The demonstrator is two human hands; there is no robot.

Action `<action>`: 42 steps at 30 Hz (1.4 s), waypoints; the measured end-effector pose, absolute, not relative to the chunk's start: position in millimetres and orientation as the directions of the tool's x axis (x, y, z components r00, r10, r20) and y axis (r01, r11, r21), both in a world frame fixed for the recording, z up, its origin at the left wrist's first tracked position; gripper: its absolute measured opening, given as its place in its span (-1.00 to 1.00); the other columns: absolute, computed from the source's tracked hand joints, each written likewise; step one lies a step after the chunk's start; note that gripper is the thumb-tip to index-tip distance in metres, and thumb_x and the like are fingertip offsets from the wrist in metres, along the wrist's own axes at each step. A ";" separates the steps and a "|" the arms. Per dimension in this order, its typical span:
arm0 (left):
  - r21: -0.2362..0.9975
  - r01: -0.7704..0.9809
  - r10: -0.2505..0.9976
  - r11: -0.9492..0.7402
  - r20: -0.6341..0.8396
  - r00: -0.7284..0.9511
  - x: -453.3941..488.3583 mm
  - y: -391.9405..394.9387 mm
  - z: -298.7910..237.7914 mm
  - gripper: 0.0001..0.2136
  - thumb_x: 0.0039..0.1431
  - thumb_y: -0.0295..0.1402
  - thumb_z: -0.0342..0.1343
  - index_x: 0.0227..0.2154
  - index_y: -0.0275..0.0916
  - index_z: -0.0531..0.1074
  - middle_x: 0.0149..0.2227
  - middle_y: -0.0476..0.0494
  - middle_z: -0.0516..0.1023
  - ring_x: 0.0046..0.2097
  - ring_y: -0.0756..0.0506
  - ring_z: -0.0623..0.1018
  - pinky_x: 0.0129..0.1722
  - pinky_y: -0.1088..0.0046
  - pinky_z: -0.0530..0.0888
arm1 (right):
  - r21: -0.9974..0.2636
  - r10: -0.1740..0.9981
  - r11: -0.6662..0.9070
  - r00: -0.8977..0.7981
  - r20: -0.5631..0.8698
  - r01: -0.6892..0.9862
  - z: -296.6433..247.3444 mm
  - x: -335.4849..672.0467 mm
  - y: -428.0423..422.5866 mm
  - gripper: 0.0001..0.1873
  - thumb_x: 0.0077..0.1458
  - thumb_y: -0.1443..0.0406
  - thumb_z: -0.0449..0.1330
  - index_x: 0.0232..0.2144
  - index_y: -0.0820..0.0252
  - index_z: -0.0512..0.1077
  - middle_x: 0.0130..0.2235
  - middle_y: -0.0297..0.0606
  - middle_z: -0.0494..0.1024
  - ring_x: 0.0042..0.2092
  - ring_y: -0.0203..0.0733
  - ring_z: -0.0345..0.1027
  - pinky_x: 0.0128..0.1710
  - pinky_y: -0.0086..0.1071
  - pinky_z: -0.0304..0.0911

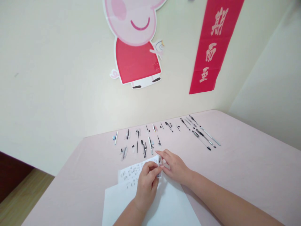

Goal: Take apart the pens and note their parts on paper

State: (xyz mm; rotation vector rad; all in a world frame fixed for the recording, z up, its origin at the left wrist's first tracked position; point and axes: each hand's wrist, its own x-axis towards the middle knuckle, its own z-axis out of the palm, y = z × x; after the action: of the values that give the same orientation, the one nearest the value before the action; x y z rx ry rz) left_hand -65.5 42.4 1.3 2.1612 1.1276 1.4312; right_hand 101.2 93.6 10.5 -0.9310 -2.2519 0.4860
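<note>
Over the sheets of paper, my left hand (148, 182) is closed in a pinch on the lower end of a short, clear-and-dark pen (159, 160). My right hand (175, 166) has its thumb and fingers closed about the upper part of the same pen. Much of the pen is hidden by the fingers, so I cannot tell whether it is whole or only a part. Beneath my hands lies a blank white sheet (122, 201), and beyond it a paper with handwritten marks (129, 172).
Pen parts such as a white barrel (150, 146), a black pen piece (143, 148) and a thin refill (137, 147) lie in rows on the pink tabletop (89, 175). Several pens (201, 140) rest at the right. A wall with a pig cutout (138, 59) and red banner (211, 53) stands behind.
</note>
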 end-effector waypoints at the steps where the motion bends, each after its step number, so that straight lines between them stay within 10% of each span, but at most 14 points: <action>1: 0.604 0.438 0.733 -0.665 0.640 0.231 -64.0 41.3 2.1 -0.61 0.07 -0.63 -0.08 -0.13 -0.09 0.42 -0.24 -0.16 0.36 -0.22 -0.07 0.42 -0.26 0.41 0.42 | -0.541 0.738 0.670 -0.534 0.411 0.509 9.3 101.4 94.1 -0.43 -0.02 0.44 0.07 0.08 0.13 0.16 -0.22 -0.21 0.35 -0.23 -0.19 0.27 -0.23 -0.33 0.24; 11: 0.560 0.652 0.847 -0.511 0.455 0.274 -57.6 34.9 3.7 -0.78 0.08 -0.57 -0.11 -0.23 -0.22 0.29 -0.28 -0.12 0.44 -0.27 -0.04 0.46 -0.26 0.40 0.40 | -0.748 0.884 0.467 -0.262 0.387 0.472 9.1 99.7 97.7 -0.88 0.08 0.35 0.01 -0.35 0.17 0.34 -0.40 -0.31 0.40 -0.37 -0.28 0.26 -0.34 -0.42 0.16; 20: 0.112 0.867 0.865 -0.486 -0.082 0.496 -34.0 15.1 25.7 -0.81 0.04 -0.52 -0.10 -0.34 -0.28 0.41 -0.32 -0.20 0.54 -0.36 -0.15 0.53 -0.40 0.33 0.44 | -0.999 0.938 -0.005 -0.347 -0.020 0.044 -5.7 94.7 80.4 -0.75 0.06 0.16 0.01 -0.36 0.23 0.33 -0.59 -0.39 0.34 -0.58 -0.35 0.18 -0.60 -0.49 0.08; 29: 0.013 0.922 0.891 -0.387 -0.251 0.378 -14.3 0.4 30.6 -0.72 0.08 -0.61 -0.13 -0.20 -0.34 0.41 -0.08 -0.38 0.46 -0.33 -0.19 0.56 -0.42 0.28 0.49 | -0.856 0.927 0.268 -0.359 0.105 0.443 -15.5 98.3 77.9 -0.94 -0.14 0.41 0.09 -0.50 0.20 0.32 -0.58 -0.46 0.28 -0.55 -0.39 0.11 -0.55 -0.52 0.04; 42: 0.039 0.942 0.917 -0.333 -0.219 0.333 -16.0 -1.1 19.1 -0.71 0.11 -0.62 -0.13 -0.17 -0.34 0.40 -0.01 -0.42 0.41 -0.32 -0.15 0.55 -0.39 0.30 0.49 | -0.782 0.907 0.348 -0.397 0.142 0.517 -21.5 98.6 78.0 -0.97 -0.05 0.38 0.07 -0.50 0.20 0.31 -0.58 -0.45 0.29 -0.54 -0.39 0.13 -0.53 -0.53 0.03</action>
State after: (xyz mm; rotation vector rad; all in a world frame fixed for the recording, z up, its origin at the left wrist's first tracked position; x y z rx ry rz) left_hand -16.0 -1.1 19.1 2.4309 1.7118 -0.2349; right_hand 98.6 78.0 -21.5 -1.2359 -2.0419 0.8851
